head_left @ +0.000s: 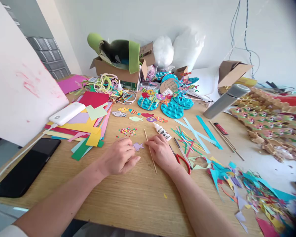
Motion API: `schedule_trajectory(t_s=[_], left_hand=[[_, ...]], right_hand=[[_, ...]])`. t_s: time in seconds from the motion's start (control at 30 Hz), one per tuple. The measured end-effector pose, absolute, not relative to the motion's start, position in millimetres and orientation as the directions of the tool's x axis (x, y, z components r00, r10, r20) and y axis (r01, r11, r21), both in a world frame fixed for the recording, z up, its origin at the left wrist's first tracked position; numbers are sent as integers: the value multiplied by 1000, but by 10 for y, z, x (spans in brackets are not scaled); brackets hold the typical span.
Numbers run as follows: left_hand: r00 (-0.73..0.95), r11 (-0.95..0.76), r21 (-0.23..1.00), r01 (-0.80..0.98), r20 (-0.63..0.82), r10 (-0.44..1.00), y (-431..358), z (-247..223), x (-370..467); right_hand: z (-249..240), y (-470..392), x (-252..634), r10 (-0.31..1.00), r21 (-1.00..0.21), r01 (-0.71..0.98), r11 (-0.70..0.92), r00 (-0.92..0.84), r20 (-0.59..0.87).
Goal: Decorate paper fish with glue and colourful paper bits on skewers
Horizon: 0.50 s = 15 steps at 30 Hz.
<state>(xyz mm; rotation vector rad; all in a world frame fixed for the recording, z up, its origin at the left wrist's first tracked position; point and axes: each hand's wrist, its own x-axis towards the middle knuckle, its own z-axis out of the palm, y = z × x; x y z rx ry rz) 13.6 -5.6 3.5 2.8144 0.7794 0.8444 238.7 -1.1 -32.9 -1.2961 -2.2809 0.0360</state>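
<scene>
A small light-purple paper fish [138, 146] lies on the wooden table between my hands. My left hand [122, 156] rests beside it with curled fingers at the fish's left end, thumb apart; its fingertips are partly hidden. Bent fingers of my right hand [160, 150] press on a thin wooden stick [152, 159], which slants just right of the fish's tail. Touching distance beyond the right hand lies a white glue bottle [163, 132], tip pointing left. Tiny coloured paper bits [127, 132] form a pile above my left hand. Several decorated paper fish [136, 118] lie farther back.
Red-handled scissors [184, 163] and paper strips [187, 140] lie right of my right hand. Paper scraps [251, 187] spread at right, near a grey flask [224, 102]. Coloured sheets [88, 126], a white power bank [67, 113] and a black phone [26, 166] occupy the left.
</scene>
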Motion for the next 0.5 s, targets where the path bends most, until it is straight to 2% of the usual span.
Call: schedule_trajectory(t_s=[0.13, 0.27, 0.5], left_hand=[[761, -863, 186, 469, 411, 502, -82, 8, 176], [754, -831, 126, 541, 364, 546, -105, -7, 206], [740, -807, 130, 577, 336, 583, -66, -62, 201]], right_hand=[[-271, -36, 2364, 795, -294, 764, 574, -433, 425], [-239, -60, 2332, 762, -271, 727, 630, -512, 397], [-225, -79, 2289, 759, -280, 714, 641, -536, 370]])
